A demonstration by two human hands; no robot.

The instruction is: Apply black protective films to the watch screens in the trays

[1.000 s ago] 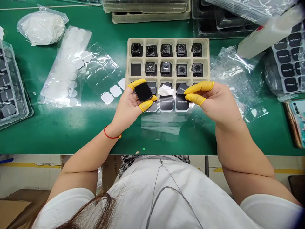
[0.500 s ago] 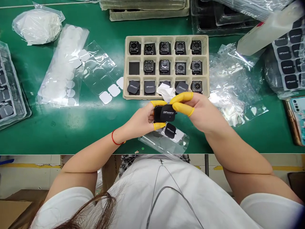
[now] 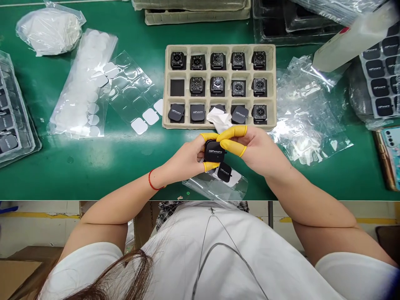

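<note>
My left hand [image 3: 190,156], with yellow finger cots on thumb and finger, grips a black square smartwatch by its edges. Over the watch's face lies a black HiFuture screen film [image 3: 214,155]. The thumb and finger of my right hand [image 3: 258,150], also in yellow cots, pinch the film's upper right edge. Just below is a curled clear sheet [image 3: 215,188] carrying another black HiFuture film [image 3: 224,172]. Beyond my hands stands a pulp tray [image 3: 273,96] of watches, most showing their backs, several in front showing HiFuture faces. A crumpled white cloth [image 3: 219,118] lies over its front edge.
Left are a clear sheet with white stickers [image 3: 151,116], a bag of white pieces [image 3: 48,31] and a tray of black pieces [image 3: 15,121]. Right are crumpled clear films [image 3: 300,112], a tilted white bottle [image 3: 346,43], HiFuture sheets [image 3: 379,87] and a phone [image 3: 390,143].
My right hand has moved left with the film, which now lines up over the watch face instead of sitting off to its right. My left hand keeps its hold on the watch.
</note>
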